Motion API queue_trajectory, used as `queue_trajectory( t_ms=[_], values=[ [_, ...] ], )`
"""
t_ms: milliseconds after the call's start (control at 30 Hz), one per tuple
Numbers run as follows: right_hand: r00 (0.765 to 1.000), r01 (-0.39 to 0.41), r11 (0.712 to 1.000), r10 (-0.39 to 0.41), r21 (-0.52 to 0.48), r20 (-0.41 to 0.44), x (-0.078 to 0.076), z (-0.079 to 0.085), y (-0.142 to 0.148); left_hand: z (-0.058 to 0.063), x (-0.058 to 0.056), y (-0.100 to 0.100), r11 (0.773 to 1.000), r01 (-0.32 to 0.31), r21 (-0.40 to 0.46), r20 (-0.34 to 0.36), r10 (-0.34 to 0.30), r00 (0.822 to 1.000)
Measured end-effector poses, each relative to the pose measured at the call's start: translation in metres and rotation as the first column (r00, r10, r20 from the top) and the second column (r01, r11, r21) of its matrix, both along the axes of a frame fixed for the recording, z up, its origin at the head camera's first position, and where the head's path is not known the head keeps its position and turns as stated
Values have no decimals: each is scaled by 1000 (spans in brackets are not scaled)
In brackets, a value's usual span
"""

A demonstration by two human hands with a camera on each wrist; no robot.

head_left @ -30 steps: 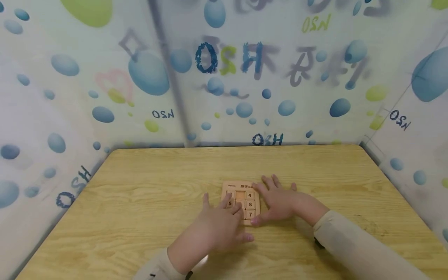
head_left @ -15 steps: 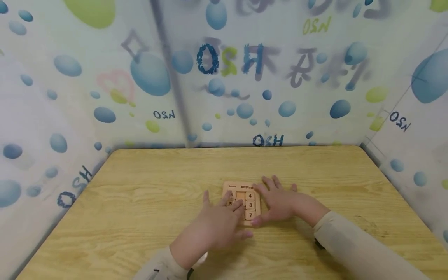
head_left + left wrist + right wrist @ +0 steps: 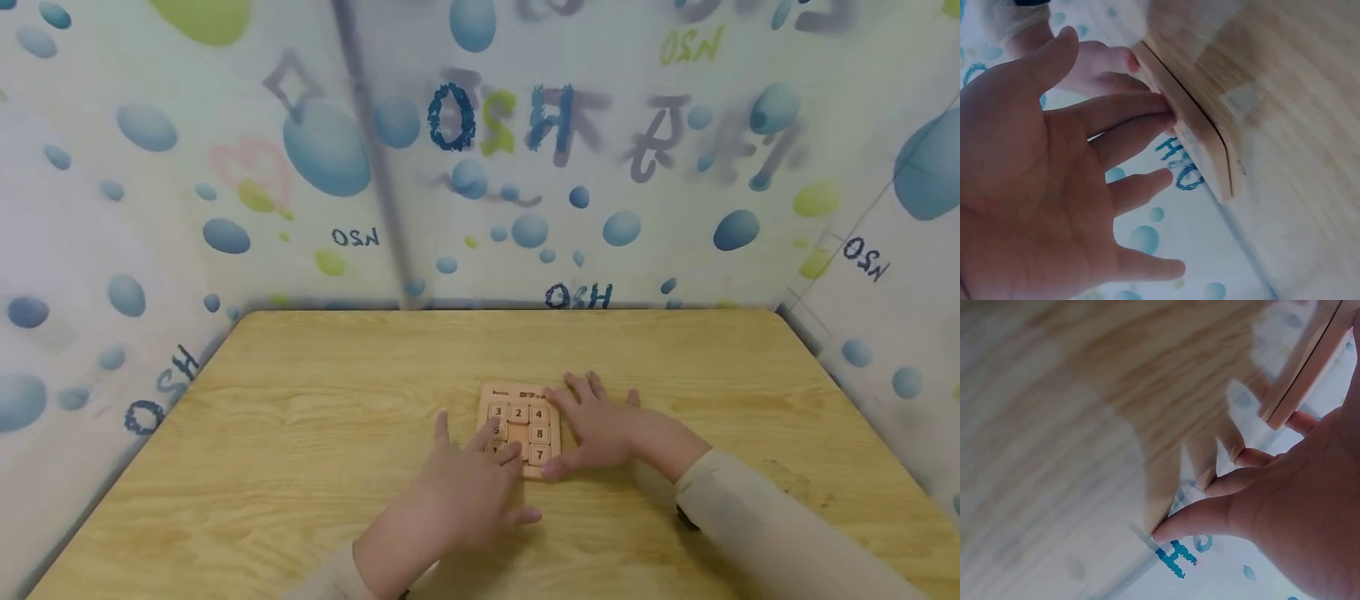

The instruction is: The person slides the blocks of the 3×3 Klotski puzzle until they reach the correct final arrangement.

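A wooden number sliding puzzle (image 3: 517, 392) lies on the table in the head view. Its top row reads 3, 2, 4, and the gap (image 3: 517, 434) sits in the centre. Down the right side are the 8 tile (image 3: 539, 434) and the 7 tile (image 3: 539, 455). My left hand (image 3: 465, 492) reaches over the lower left of the board, fingers extended; two fingertips touch the tiles and hide some numbers. Along the right edge, my right hand (image 3: 603, 429) is spread, index finger and thumb pressing near the two right corners. Both wrist views show straight fingers beside the board's edge.
The pale wood table (image 3: 337, 375) has a straight back edge against a white wall (image 3: 660, 275) patterned with blue and green drops. Side walls stand close at left and right. The tabletop is glossy and reflects the hand in the right wrist view.
The 2 tile now fills the top middle slot, and the gap has shifted down to the centre. My left fingertips have moved slightly toward the bottom row. The right hand stays in place on the board.
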State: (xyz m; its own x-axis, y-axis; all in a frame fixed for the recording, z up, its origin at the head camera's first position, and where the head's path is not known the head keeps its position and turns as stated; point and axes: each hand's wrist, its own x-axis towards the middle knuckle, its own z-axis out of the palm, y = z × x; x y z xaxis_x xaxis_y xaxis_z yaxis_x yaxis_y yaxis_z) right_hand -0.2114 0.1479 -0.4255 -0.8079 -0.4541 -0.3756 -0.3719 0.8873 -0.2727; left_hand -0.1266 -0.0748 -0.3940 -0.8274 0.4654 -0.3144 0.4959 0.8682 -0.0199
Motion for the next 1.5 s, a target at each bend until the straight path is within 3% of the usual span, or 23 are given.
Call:
queue_trajectory(
  t_ms=[167,300,400,567,667,800,900,1100,1300,1500],
  values=[
    [1000,2,1000,-2,-10,19,2,-2,1,-5,-9,1,999,-41,5,-45,41,998],
    [1000,-1,1000,1,-13,21,4,-1,0,-2,5,-2,994,-99,-46,-24,98,995],
    [1000,10,1000,-10,-13,18,4,1,0,1,14,-1,994,-101,-50,-4,101,995],
    [1000,11,1000,-11,-15,13,6,-1,2,-1,14,8,995,-55,85,74,49,996],
    [1000,3,1000,-3,-16,12,6,-6,3,-3,9,7,988,-70,139,108,55,993],
    [1000,6,1000,-5,-18,20,4,-8,4,-6,4,-1,987,-119,104,63,113,992],
    [1000,5,1000,-5,-15,20,3,-7,2,-8,7,-7,988,-141,70,56,137,989],
    [1000,3,1000,-3,-4,3,3,0,0,1,18,-10,991,-110,70,101,103,990],
    [1000,-1,1000,1,-12,-1,4,1,1,5,14,-7,992,-109,57,32,107,994],
    [1000,0,1000,0,-7,-5,3,2,1,-1,9,-5,993,-112,19,10,112,994]
  ],
)
